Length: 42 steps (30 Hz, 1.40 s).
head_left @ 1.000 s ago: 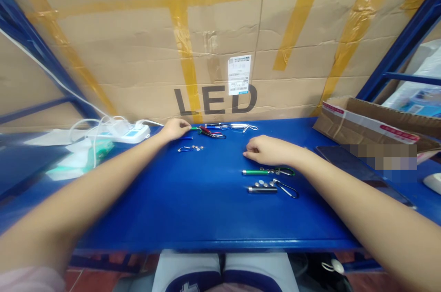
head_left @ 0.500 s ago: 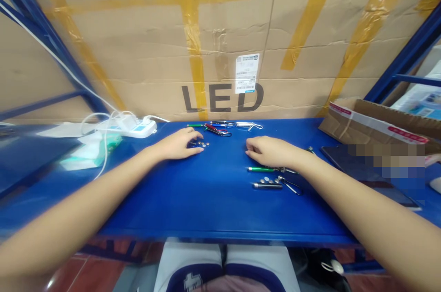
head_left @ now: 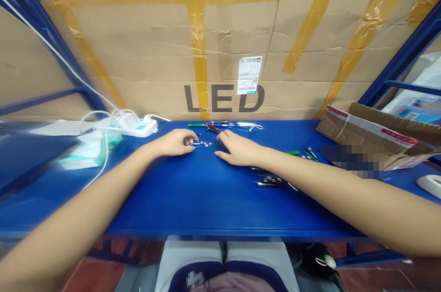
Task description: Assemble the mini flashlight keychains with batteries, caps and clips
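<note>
My left hand point(head_left: 176, 141) lies on the blue table point(head_left: 193, 200) with its fingers curled, the tips pinching at a small metal clip point(head_left: 194, 145). Several button batteries point(head_left: 206, 144) lie just right of it. My right hand point(head_left: 237, 149) rests palm down beside them, fingers stretched out to the left and holding nothing. A row of small keychain flashlights point(head_left: 223, 125) lies behind both hands. Near my right forearm are a silver flashlight point(head_left: 269, 184) with batteries beside it and a green flashlight point(head_left: 292, 152).
A large taped carton marked LED point(head_left: 223, 53) closes off the back. An open cardboard box point(head_left: 372, 138) stands at the right, with a white object point(head_left: 430, 185) near the right edge. A white power strip point(head_left: 127, 126) with cables and a tissue pack point(head_left: 93, 149) lie at the left.
My left hand came back from the rear row of flashlights to the clip and batteries. My right hand moved left from the green flashlight to beside the batteries.
</note>
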Available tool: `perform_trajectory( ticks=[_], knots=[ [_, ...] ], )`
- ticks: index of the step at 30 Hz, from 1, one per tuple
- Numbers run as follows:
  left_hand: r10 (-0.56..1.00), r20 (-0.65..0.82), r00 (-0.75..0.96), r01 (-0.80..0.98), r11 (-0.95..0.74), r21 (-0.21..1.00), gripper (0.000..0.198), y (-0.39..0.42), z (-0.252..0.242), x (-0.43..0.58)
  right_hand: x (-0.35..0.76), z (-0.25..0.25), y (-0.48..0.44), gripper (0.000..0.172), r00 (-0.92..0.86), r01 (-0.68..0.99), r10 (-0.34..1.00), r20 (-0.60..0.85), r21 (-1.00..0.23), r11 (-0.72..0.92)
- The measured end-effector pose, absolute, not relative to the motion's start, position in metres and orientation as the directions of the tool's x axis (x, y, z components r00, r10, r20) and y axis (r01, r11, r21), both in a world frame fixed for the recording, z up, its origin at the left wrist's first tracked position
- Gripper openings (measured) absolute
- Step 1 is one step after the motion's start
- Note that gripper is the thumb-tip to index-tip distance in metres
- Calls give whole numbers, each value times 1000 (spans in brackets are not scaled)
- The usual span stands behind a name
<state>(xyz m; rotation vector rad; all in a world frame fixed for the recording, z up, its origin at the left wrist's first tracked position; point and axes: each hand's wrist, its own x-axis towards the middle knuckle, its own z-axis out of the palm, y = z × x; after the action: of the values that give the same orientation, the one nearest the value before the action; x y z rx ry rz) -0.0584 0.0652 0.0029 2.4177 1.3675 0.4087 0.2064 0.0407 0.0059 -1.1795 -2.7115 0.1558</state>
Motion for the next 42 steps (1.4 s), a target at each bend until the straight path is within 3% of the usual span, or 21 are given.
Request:
perform_trajectory(
  ticks=[4, 6, 9, 11, 14, 23, 30, 34, 42],
  knots=[
    [866, 37, 498, 702, -428, 570, 49, 65, 9, -68, 172, 3, 58, 45, -698, 699, 697, 167, -51, 713],
    [898, 122, 423, 703, -410, 581, 43, 69, 13, -76, 162, 1, 68, 50, -727, 670, 659, 190, -9, 742],
    [899, 342, 273, 764, -418, 491, 33, 77, 13, -86, 152, 0, 79, 57, -785, 604, 591, 186, 17, 797],
    [858, 409, 311, 786, -474, 397, 33, 83, 7, -88, 149, 1, 84, 58, -817, 564, 553, 164, 28, 825],
    [818, 373, 439, 795, -547, 264, 36, 90, -6, -84, 144, 2, 88, 57, -857, 503, 492, 151, 44, 863],
    [823, 341, 454, 781, -552, 293, 24, 89, -21, -65, 139, -4, 91, 39, -891, 444, 434, 132, 60, 894],
    [814, 270, 514, 734, -581, 353, 25, 72, -11, -59, 186, 5, 76, 42, -874, 480, 474, 102, 40, 876],
    [793, 239, 560, 707, -608, 361, 24, 61, -6, -45, 220, 6, 65, 41, -810, 586, 583, 66, 61, 808],
    [796, 143, 587, 748, -602, 280, 14, 33, 1, -8, 252, 6, 45, 35, -690, 718, 719, 79, -49, 694]
  ],
)
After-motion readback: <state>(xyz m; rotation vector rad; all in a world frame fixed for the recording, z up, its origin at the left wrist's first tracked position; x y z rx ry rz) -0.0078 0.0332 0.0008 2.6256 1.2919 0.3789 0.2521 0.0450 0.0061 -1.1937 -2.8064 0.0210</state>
